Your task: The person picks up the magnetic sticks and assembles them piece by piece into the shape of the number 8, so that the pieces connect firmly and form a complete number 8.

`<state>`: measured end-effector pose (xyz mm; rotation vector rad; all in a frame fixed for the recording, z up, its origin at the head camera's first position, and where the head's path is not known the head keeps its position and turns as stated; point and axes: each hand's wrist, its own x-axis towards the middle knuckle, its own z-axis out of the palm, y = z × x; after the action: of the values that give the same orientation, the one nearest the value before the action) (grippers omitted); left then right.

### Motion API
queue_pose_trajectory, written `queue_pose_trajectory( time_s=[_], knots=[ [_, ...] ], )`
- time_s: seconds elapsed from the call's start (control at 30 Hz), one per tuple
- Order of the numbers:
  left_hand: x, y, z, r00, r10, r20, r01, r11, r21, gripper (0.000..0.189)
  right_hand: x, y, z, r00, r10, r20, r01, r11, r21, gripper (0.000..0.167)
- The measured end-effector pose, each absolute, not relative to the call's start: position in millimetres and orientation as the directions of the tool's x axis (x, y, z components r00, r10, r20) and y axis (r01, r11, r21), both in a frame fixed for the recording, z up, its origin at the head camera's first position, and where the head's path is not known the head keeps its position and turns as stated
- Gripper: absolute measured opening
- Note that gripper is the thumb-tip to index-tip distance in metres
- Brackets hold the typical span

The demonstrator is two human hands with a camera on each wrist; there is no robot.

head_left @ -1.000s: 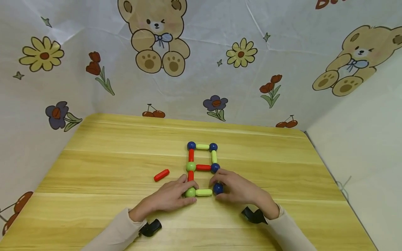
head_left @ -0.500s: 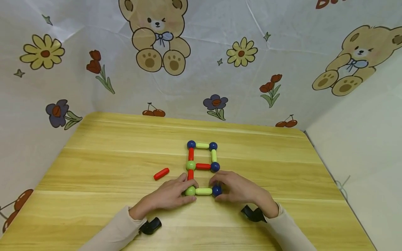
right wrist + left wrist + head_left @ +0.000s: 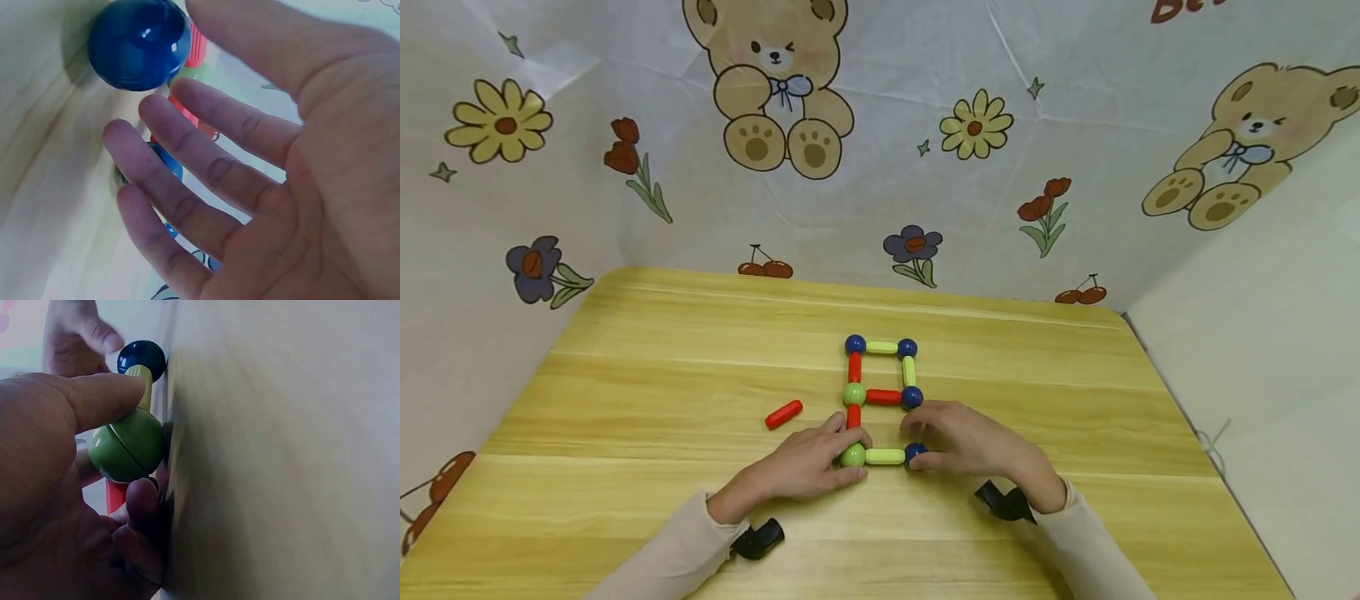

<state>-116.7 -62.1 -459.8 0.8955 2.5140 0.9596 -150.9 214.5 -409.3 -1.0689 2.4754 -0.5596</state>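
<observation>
On the table a flat figure of magnetic sticks and balls is laid out. My left hand (image 3: 808,462) holds the lower green ball (image 3: 853,456) between thumb and fingers, one finger lying across the red stick (image 3: 853,414) above it. From that ball a yellow-green stick (image 3: 885,457) runs right to a blue ball (image 3: 914,451). Beside this blue ball is my right hand (image 3: 977,442), its thumb tip right at the ball and its other fingers spread and relaxed, as the right wrist view shows. Above, a closed square ends at another blue ball (image 3: 912,397) near my right fingertips.
A loose red stick (image 3: 784,414) lies left of the figure. The wooden table (image 3: 662,375) meets a bear-printed cloth (image 3: 850,217) at the back. Black wrist straps (image 3: 758,539) hang near both sleeves.
The lower blue ball has moved left from a small gap onto the end of the yellow-green stick. My right fingers have loosened from it and lifted away; my left hand stays put.
</observation>
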Motion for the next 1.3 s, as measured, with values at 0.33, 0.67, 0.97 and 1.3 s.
queue_pose_trajectory(
  time_s=[0.33, 0.67, 0.97, 1.3],
  knots=[
    [-115, -63, -458, -0.760, 0.647, -0.053, 0.448, 0.583, 0.678, 0.022, -183, 198, -397, -0.622, -0.777, -0.098, -0.632, 0.573, -0.522, 0.030],
    [-110, -60, -457, -0.740, 0.672, -0.002, 0.537, 0.593, 0.599, 0.024, -235, 153, -388, -0.508, -0.857, -0.087, -0.711, 0.475, -0.518, 0.025],
    [-102, -57, -457, -0.742, 0.670, -0.016, 0.575, 0.649, 0.497, 0.026, -266, 97, -389, -0.360, -0.898, -0.252, -0.617, 0.432, -0.658, 0.023],
    [-104, -54, -474, -0.754, 0.657, -0.009, 0.589, 0.681, 0.435, 0.027, -258, 42, -395, -0.208, -0.901, -0.381, -0.533, 0.431, -0.728, 0.026]
  ],
)
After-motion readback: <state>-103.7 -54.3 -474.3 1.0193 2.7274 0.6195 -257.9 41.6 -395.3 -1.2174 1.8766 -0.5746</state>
